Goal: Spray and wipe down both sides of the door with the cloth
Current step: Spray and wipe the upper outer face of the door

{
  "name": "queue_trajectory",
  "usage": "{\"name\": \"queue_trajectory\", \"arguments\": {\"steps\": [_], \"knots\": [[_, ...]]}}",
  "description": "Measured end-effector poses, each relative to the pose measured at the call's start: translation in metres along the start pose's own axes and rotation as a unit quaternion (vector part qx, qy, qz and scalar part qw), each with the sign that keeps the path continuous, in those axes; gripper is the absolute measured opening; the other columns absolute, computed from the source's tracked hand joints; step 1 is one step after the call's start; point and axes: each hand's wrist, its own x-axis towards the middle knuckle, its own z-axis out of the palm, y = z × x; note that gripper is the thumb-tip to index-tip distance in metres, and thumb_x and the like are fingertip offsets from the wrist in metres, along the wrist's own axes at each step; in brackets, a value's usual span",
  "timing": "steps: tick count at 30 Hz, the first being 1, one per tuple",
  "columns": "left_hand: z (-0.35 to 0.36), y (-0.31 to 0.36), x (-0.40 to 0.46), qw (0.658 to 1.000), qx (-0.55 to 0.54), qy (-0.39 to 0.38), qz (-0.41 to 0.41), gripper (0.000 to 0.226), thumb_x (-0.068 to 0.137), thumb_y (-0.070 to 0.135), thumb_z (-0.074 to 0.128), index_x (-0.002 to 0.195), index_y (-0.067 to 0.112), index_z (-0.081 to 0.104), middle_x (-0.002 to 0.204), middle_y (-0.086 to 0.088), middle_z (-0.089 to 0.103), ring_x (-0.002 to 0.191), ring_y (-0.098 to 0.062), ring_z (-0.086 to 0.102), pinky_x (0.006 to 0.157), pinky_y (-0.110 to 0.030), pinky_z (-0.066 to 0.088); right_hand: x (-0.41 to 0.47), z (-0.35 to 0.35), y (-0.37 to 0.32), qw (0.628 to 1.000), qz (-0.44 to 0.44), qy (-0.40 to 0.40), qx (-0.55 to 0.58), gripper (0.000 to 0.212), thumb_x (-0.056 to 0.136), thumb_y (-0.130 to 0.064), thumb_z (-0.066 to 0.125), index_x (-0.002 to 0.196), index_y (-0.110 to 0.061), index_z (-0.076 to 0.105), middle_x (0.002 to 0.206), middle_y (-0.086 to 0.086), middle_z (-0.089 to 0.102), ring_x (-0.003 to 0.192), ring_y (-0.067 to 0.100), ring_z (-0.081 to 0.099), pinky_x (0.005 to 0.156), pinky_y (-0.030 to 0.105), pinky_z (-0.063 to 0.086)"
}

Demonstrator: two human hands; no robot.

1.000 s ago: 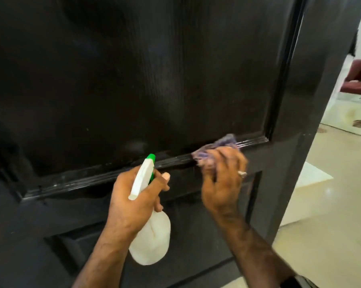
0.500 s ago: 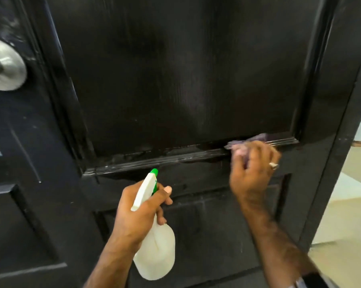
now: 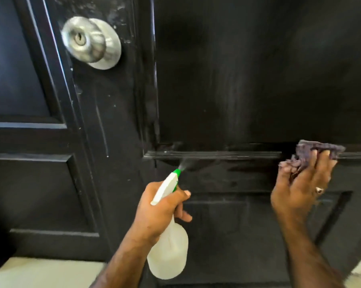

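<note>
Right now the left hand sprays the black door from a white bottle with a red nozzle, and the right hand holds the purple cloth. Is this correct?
Not quite: in the head view the nozzle of the white spray bottle is green, not red. The rest is right: the left hand sprays the black door, and the right hand holds the purple cloth.

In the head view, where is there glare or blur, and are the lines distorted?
Head view: glare streaks the black door and brightens the steel knob; the door mouldings bow, a wide-angle effect; the right hand with the purple cloth is slightly motion-blurred; mist leaves the spray bottle in the left hand.
</note>
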Motion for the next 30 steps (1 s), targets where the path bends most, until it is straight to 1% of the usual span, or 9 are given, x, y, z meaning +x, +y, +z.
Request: {"name": "queue_trajectory", "arguments": {"steps": [2, 6, 11, 15, 18, 22, 26, 28, 30], "knots": [[-0.006, -0.004, -0.001, 1.0, -0.008, -0.001, -0.002, 0.022, 0.088, 0.018, 0.082, 0.098, 0.013, 0.063, 0.068, -0.018, 0.065, 0.056, -0.031, 0.068, 0.073, -0.053, 0.065, -0.013, 0.019, -0.05, 0.999, 0.013, 0.03, 0.016, 0.059, 0.112, -0.021, 0.05, 0.163, 0.005, 0.033, 0.168, 0.033, 0.03, 0.156, 0.057, 0.024, 0.127, 0.069, 0.019], [-0.026, -0.003, 0.001, 0.998, -0.056, 0.001, 0.035, 0.019, 0.086, 0.011, 0.082, 0.073, 0.007, 0.069, 0.069, -0.026, 0.064, 0.044, -0.032, 0.052, 0.056, -0.043, 0.055, -0.072, 0.022, -0.142, 0.965, -0.222, -0.115, 0.078, 0.058, 0.109, -0.036, 0.055, 0.158, -0.007, 0.049, 0.168, 0.015, 0.041, 0.159, 0.045, 0.03, 0.127, 0.064, 0.023], [-0.044, -0.01, 0.005, 0.998, -0.021, 0.005, 0.051, 0.031, 0.081, 0.032, 0.079, 0.082, 0.003, 0.069, 0.075, -0.026, 0.067, 0.046, -0.029, 0.054, 0.06, -0.044, 0.055, -0.016, 0.011, -0.092, 0.898, -0.4, -0.163, 0.078, 0.052, 0.107, -0.032, 0.058, 0.156, -0.016, 0.054, 0.165, 0.002, 0.048, 0.155, 0.033, 0.041, 0.12, 0.057, 0.039], [-0.043, -0.018, 0.005, 1.0, -0.013, -0.002, 0.027, 0.045, 0.078, 0.041, 0.079, 0.094, 0.001, 0.067, 0.079, -0.023, 0.07, 0.05, -0.029, 0.059, 0.063, -0.044, 0.056, -0.01, -0.007, -0.025, 0.968, -0.234, -0.087, 0.009, 0.058, 0.109, -0.026, 0.05, 0.165, -0.011, 0.038, 0.169, 0.013, 0.04, 0.158, 0.042, 0.034, 0.117, 0.072, 0.033], [-0.041, -0.02, 0.005, 1.0, -0.012, -0.001, 0.014, 0.048, 0.076, 0.042, 0.079, 0.1, 0.002, 0.068, 0.08, -0.021, 0.071, 0.053, -0.029, 0.061, 0.064, -0.042, 0.059, -0.032, 0.008, -0.063, 0.995, -0.086, -0.045, 0.031, 0.053, 0.111, -0.026, 0.045, 0.159, -0.003, 0.046, 0.168, 0.025, 0.037, 0.158, 0.052, 0.027, 0.121, 0.073, 0.026], [-0.042, -0.014, 0.004, 0.998, -0.02, -0.018, 0.049, 0.029, 0.081, 0.031, 0.084, 0.083, 0.005, 0.072, 0.076, -0.025, 0.068, 0.048, -0.032, 0.056, 0.06, -0.044, 0.057, -0.067, 0.024, -0.146, 0.972, -0.192, -0.109, 0.073, 0.051, 0.108, -0.029, 0.055, 0.152, -0.005, 0.057, 0.167, 0.017, 0.042, 0.158, 0.048, 0.029, 0.123, 0.068, 0.028], [-0.045, -0.015, 0.009, 0.998, -0.024, -0.004, 0.05, 0.03, 0.079, 0.034, 0.078, 0.079, 0.005, 0.071, 0.075, -0.027, 0.067, 0.047, -0.031, 0.055, 0.061, -0.046, 0.057, -0.045, 0.013, -0.121, 0.94, -0.31, -0.138, 0.036, 0.053, 0.109, -0.033, 0.053, 0.16, -0.015, 0.049, 0.169, 0.005, 0.042, 0.16, 0.038, 0.031, 0.122, 0.063, 0.033], [-0.044, -0.015, 0.008, 0.999, -0.023, 0.003, 0.047, 0.026, 0.081, 0.033, 0.08, 0.079, 0.008, 0.072, 0.076, -0.026, 0.068, 0.048, -0.031, 0.055, 0.061, -0.046, 0.057, -0.037, 0.007, -0.089, 0.958, -0.27, -0.1, 0.006, 0.054, 0.11, -0.028, 0.05, 0.16, -0.009, 0.046, 0.168, 0.009, 0.042, 0.158, 0.042, 0.033, 0.119, 0.068, 0.034], [-0.039, -0.014, 0.007, 0.998, -0.028, 0.003, 0.048, 0.021, 0.084, 0.026, 0.083, 0.078, 0.009, 0.071, 0.074, -0.027, 0.067, 0.047, -0.032, 0.054, 0.057, -0.044, 0.054, -0.034, 0.002, -0.07, 0.986, -0.156, -0.056, 0.007, 0.054, 0.11, -0.022, 0.05, 0.159, -0.001, 0.045, 0.168, 0.016, 0.042, 0.158, 0.046, 0.031, 0.119, 0.069, 0.033]]}}
